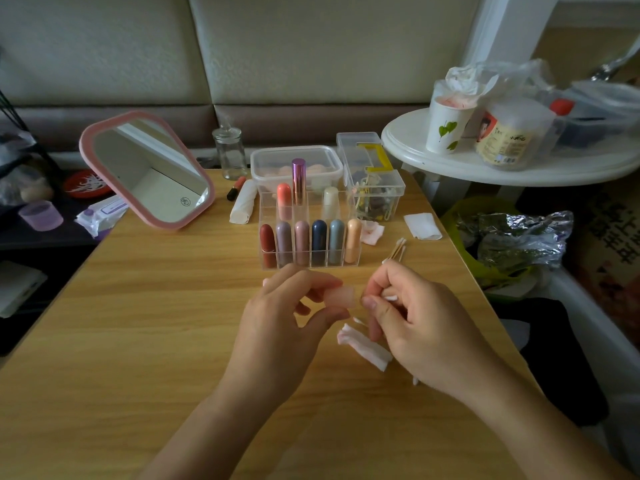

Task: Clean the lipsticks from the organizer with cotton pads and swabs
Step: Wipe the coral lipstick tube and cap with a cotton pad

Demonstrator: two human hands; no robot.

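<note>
L hand [291,317] pinches a small pale pink piece [341,295] btwn thumb and forefinger tips, other fingers loosely curled under. The piece is blurred, so can't tell what it is. R hand [419,327] is just beside it, fingers curled round a cotton swab [391,298]: one white tip pokes out by the thumb, the other end shows below the hand. Both hands are over the wooden table [138,323], approx. mid-table. Under the R hand on the table lies a folded cotton pad [363,346] w/ a pink stain at one end, and a second swab tip [358,321] just beside it. Beyond the hands stands the clear organizer [311,266] w/ lipsticks [319,237] upright in its compartments. Front row has six: red, mauve, pink, navy, grey-blue, peach. Back row has three: coral, a tall metallic purple, cream. Just R of the organizer lies a pink-stained used pad [372,233]. Further R are a clean white pad [422,226] and a small heap of loose swabs [398,251]. Behind the organizer are a lidded plastic tub [325,157] and a clear box [375,188] of small bits. To the L, a pink-framed mirror [145,171] stands tilted, w/ a glass jar [230,154] and one loose lipstick [236,188] lying btwn it and the tub.
</note>
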